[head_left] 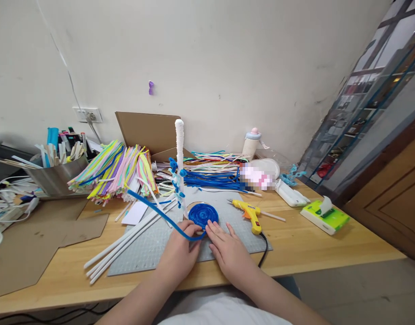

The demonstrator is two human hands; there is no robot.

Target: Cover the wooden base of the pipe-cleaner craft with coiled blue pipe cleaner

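A flat coil of blue pipe cleaner (203, 214) lies at the foot of a white wrapped post (179, 149) above a grey cutting mat (136, 253). From its near edge a loose blue pipe cleaner (153, 206) runs leftward over my left hand (183, 246), up to its free end. Thumb and forefinger of my left hand are closed around this strand beside the coil. My right hand (229, 248) rests with fingers stretched out, fingertips touching the coil's near right edge. Blue and white twisted decorations (176, 178) cling to the post. What lies under my palms is hidden.
A yellow glue gun (249, 213) lies right of the coil, its cord trailing to the table's front edge. White sticks (126, 243) lie at left. Pipe cleaner bundles (115, 171), blue pipe cleaners (214, 179) and a bottle (251, 143) stand behind; tissues (324, 216) sit far right.
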